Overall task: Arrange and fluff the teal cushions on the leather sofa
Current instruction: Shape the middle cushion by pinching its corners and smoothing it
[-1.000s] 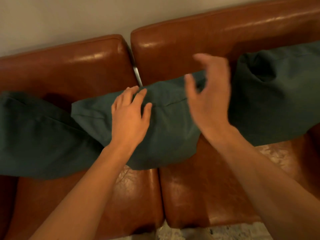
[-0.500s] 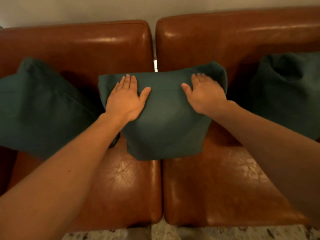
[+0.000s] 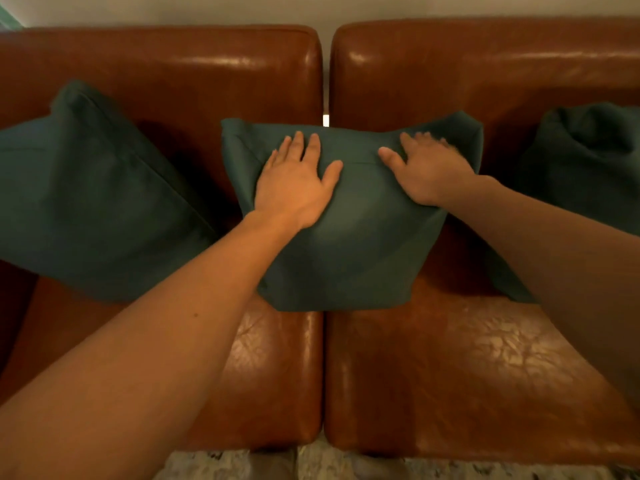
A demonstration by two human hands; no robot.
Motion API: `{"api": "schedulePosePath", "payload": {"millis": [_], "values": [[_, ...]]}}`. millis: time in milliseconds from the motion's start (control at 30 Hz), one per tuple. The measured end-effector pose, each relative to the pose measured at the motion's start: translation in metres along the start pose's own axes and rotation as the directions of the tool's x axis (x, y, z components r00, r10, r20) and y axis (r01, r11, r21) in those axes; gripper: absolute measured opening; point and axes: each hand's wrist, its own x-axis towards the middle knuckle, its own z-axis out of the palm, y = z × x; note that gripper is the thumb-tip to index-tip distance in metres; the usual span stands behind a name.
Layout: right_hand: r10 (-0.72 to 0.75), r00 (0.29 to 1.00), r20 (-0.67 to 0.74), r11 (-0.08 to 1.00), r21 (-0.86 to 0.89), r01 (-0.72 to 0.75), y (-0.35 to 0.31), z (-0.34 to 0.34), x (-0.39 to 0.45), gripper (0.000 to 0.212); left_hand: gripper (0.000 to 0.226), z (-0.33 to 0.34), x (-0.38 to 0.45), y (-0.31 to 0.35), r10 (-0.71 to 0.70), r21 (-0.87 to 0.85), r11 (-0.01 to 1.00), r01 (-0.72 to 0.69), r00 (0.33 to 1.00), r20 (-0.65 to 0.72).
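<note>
The middle cushion (image 3: 349, 216) stood against the sofa (image 3: 485, 375) backrest, straddling the seam between its two seats. The left hand (image 3: 294, 185) and right hand (image 3: 427, 168) lay flat on its upper face, fingers extended and slightly spread, gripping nothing. It looked soft, light and yielding; its top corners seemed best for holding. Three teal cushions showed: the left cushion (image 3: 90, 202) and right cushion (image 3: 588, 168) near the sofa's ends

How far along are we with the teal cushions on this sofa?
Looks done: the left cushion leans propped against the sofa backrest. In hand: the left hand and right hand lie flat on the middle cushion, over the seat gap. Left: the right cushion looks dented at its top.
</note>
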Motion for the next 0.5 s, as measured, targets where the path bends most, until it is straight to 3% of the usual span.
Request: {"api": "schedulePosePath", "payload": {"millis": [167,267,333,400,433,500], "values": [[0.083,0.997,-0.001,0.993,-0.090,-0.082,-0.003,-0.001,-0.005,0.094,0.081,-0.008,0.004,-0.014,-0.083,0.027,0.996,0.082,0.995,0.047],[0.047,0.994,-0.103,0.997,-0.050,-0.052,-0.014,-0.009,-0.014,0.084,0.077,-0.012,0.002,-0.017,-0.097,0.006,0.995,0.097,0.995,0.017],[-0.095,0.955,-0.281,0.995,0.012,0.103,-0.036,-0.010,-0.030,0.069,0.064,-0.015,-0.008,-0.010,-0.024,-0.069,0.998,0.015,0.990,-0.136],[-0.264,0.882,-0.390,0.944,0.083,0.319,-0.066,-0.006,-0.046,0.057,0.050,-0.021,-0.030,-0.001,0.074,-0.177,0.974,-0.145,0.931,-0.357],[-0.302,0.867,-0.396,0.915,0.136,0.381,-0.081,-0.003,-0.052,0.054,0.044,-0.023,-0.044,0.002,0.092,-0.225,0.948,-0.227,0.869,-0.486],[-0.292,0.880,-0.374,0.894,0.220,0.390,-0.101,0.006,-0.054,0.053,0.035,-0.018,-0.072,-0.003,-0.025,-0.308,0.912,-0.272,0.710,-0.704]]}}
